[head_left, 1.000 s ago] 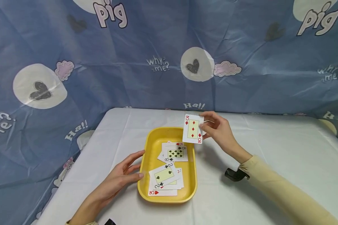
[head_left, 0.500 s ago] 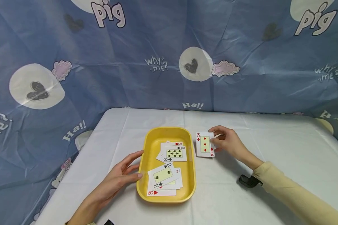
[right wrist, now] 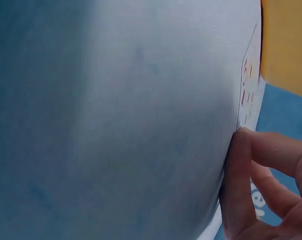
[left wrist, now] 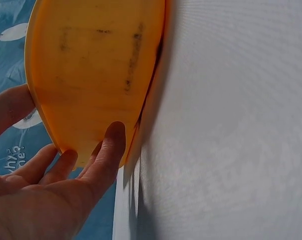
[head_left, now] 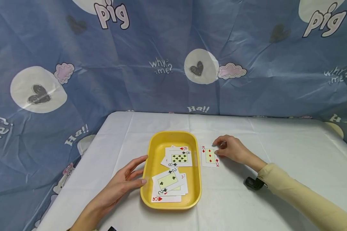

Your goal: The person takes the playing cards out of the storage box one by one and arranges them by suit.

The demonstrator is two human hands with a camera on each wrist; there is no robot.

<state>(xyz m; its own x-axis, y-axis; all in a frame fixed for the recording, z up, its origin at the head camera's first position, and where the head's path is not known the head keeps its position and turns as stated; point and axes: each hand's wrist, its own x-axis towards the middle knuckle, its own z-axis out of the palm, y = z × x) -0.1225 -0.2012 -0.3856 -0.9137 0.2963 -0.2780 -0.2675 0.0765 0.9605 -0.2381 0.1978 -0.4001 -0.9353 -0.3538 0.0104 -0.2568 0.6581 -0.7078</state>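
A three of diamonds playing card [head_left: 210, 156] lies face up on the white cloth, just right of the yellow tray [head_left: 158, 139]. My right hand [head_left: 232, 150] pinches its right edge with thumb and fingertip; the right wrist view has the fingertips [right wrist: 243, 137] together at the card's corner. Inside the tray, several face-up cards overlap in two groups, with a card of spades [head_left: 179, 158] on the far one and the two of clubs [head_left: 167, 180] on the near one. My left hand [head_left: 122, 181] rests extended fingers and thumb against the tray's left wall.
White cloth [head_left: 277, 144] covers the table. A blue printed curtain [head_left: 173, 93] hangs behind its far edge and down its left side. A black wrist device [head_left: 253, 183] hangs under the right sleeve [head_left: 295, 192].
My right hand has carried the three of diamonds from over the tray's far right corner to the right and down onto the cloth. The left hand and the tray stay put.
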